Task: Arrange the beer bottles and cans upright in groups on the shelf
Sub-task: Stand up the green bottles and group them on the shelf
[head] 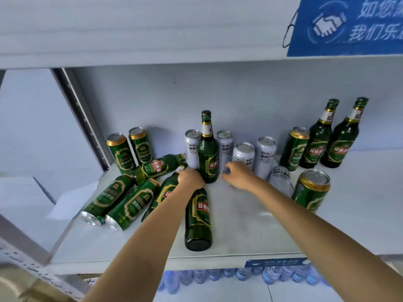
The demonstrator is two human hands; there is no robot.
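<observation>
Left hand (190, 178) clenched on lying bottle (198, 216) neck — right hand (238, 175) loose, beside upright bottle (208, 155).

Bare shelf (246, 216) lies open near centre, between the lying bottle (198, 216) on the left and the green can (310, 189) on the right; white cans (244, 155) wall the far side

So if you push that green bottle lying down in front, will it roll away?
Probably. The lying bottle is round and rests on its side on the smooth shelf, so a sideways nudge could roll it. It looks like glass, so likely heavy and breakable near the edge.
</observation>
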